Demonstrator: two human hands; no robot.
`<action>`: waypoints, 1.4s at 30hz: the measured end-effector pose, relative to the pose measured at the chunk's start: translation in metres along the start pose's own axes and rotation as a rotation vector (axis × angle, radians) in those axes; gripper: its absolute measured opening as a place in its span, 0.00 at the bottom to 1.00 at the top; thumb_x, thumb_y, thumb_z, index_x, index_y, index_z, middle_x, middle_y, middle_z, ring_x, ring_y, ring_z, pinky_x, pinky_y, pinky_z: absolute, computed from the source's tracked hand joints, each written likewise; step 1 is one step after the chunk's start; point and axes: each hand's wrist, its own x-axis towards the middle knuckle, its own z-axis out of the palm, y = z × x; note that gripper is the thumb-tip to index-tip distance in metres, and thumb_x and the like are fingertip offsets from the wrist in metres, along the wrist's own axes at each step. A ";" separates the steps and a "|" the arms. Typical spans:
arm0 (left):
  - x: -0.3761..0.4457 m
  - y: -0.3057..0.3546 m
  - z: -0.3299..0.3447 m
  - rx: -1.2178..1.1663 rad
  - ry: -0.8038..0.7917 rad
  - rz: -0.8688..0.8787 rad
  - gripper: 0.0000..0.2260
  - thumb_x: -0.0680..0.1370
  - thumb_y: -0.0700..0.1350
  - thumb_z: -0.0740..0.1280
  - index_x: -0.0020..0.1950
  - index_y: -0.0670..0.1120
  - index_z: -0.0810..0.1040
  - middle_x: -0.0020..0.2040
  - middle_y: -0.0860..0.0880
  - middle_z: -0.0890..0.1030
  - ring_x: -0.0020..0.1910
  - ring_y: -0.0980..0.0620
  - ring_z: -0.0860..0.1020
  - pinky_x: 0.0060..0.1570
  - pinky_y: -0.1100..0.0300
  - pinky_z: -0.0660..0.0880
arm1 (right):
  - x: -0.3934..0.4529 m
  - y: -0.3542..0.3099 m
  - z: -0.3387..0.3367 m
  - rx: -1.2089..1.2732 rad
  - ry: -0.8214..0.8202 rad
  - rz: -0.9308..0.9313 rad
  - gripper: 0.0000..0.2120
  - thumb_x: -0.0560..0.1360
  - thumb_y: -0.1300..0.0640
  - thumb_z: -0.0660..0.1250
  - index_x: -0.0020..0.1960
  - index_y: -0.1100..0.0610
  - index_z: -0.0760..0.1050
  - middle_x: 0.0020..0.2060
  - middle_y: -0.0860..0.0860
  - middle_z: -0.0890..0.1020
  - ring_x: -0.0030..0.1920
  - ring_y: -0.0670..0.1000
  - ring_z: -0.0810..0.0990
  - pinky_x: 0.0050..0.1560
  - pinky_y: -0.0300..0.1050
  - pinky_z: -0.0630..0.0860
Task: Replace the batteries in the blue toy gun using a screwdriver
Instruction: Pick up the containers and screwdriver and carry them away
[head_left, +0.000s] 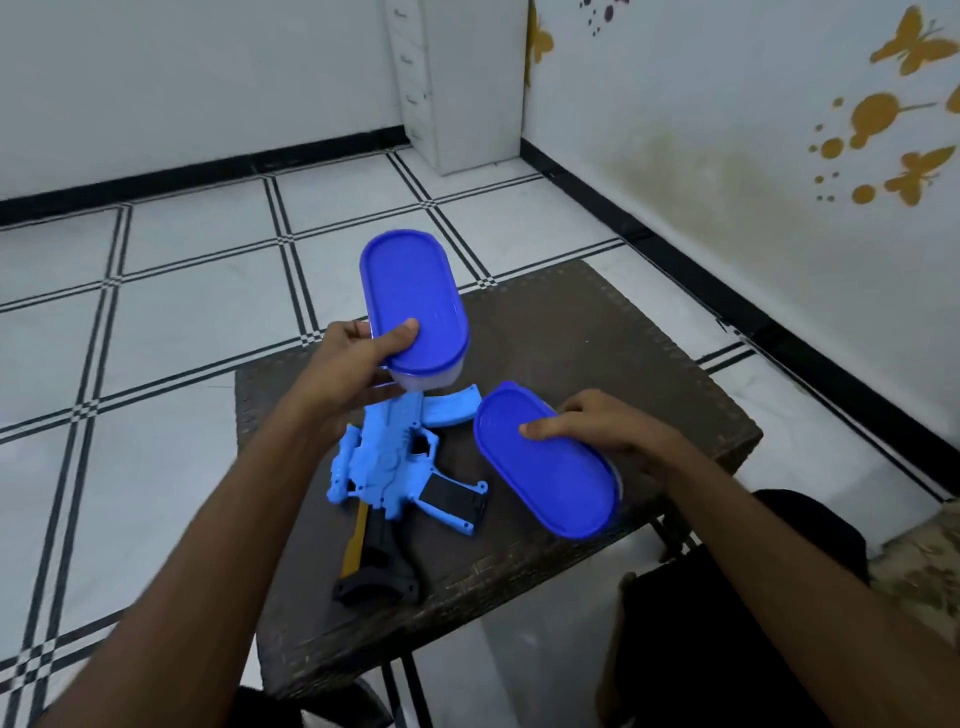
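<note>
Head: two lidded boxes (415, 301) crowd toy gun (387, 467).

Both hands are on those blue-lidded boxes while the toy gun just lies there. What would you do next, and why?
Probably set the left hand's lifted box down on the table and open it. Both lids are on, and the toy gun lies untouched.

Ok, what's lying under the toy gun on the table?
A yellow strip pokes out from beneath the blue toy gun, along its left edge near the black stock. The gun hides the rest, so I cannot tell what it is.
</note>
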 end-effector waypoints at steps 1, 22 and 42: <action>-0.007 -0.001 -0.003 -0.002 0.015 -0.003 0.10 0.74 0.49 0.73 0.40 0.47 0.74 0.36 0.51 0.84 0.35 0.52 0.83 0.40 0.58 0.82 | 0.002 -0.002 0.002 -0.003 0.002 0.002 0.19 0.67 0.44 0.77 0.32 0.57 0.75 0.24 0.46 0.79 0.23 0.43 0.77 0.24 0.34 0.68; -0.006 -0.042 0.001 -0.044 0.007 -0.158 0.31 0.69 0.54 0.77 0.65 0.43 0.69 0.55 0.43 0.82 0.45 0.46 0.85 0.39 0.56 0.80 | 0.025 0.020 0.004 -0.285 0.317 -0.110 0.21 0.82 0.41 0.53 0.42 0.55 0.74 0.40 0.52 0.78 0.45 0.54 0.77 0.42 0.45 0.70; -0.004 -0.049 -0.013 -0.065 0.030 -0.179 0.29 0.71 0.53 0.76 0.66 0.44 0.68 0.55 0.43 0.81 0.42 0.49 0.84 0.36 0.58 0.79 | 0.008 0.014 -0.006 0.037 0.553 -0.086 0.08 0.81 0.55 0.55 0.54 0.57 0.70 0.46 0.54 0.76 0.40 0.49 0.73 0.36 0.43 0.66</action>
